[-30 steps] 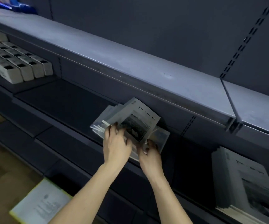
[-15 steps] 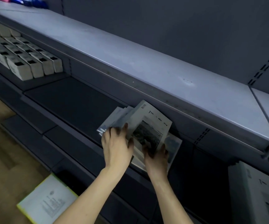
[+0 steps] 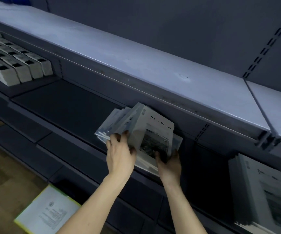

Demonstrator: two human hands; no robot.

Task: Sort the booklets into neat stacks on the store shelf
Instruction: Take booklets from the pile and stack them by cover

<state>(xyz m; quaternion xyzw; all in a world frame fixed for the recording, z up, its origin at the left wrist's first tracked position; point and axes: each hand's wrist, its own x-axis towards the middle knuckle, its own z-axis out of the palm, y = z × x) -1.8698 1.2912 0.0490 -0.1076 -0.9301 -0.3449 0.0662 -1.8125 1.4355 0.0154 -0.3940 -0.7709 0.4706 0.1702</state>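
Booklets (image 3: pixel 153 130): fanned, untidy, on dark shelf (image 3: pixel 65 105).
Left hand (image 3: pixel 120 154): my fingers curl over fan's left edge.
Right hand (image 3: pixel 169 164): I pinch the near corner.

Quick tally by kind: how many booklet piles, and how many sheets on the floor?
Booklet piles: 2, a fanned pile under the left hand and right hand, and a squared stack further right
Floor sheets: 1, a yellow-edged sheet
Total: 3
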